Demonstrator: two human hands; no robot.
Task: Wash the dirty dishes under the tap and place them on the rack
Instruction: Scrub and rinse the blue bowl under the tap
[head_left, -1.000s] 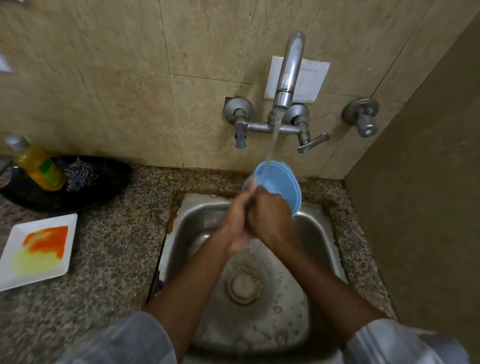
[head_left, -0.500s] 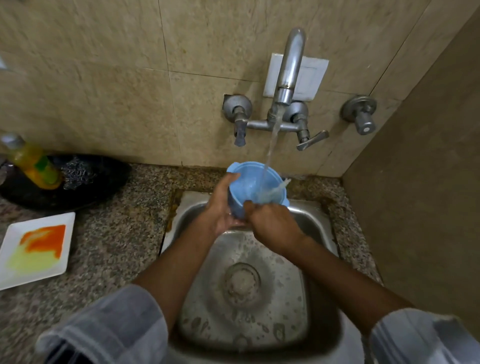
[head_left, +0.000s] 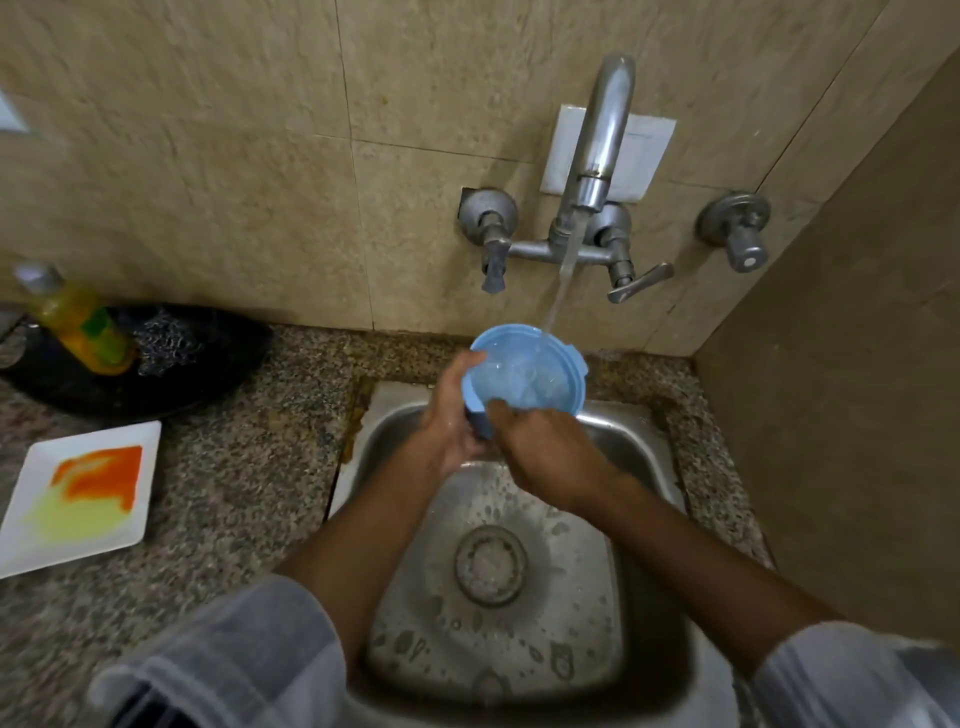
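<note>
A light blue plastic bowl is held mouth-up over the back of the steel sink, under the running tap. Water falls onto its far rim and fills it. My left hand grips the bowl's left side, thumb on the rim. My right hand holds its near edge, fingers hooked over the rim. A white square plate smeared with orange and yellow sauce lies on the granite counter at the left.
A yellow soap bottle and a steel scrubber sit in a black dish at the back left. A side wall closes in on the right. No rack is in view.
The bowl has turned from tilted on its side to mouth-up under the stream, and it has filled with water. Both hands have shifted their hold around it.
</note>
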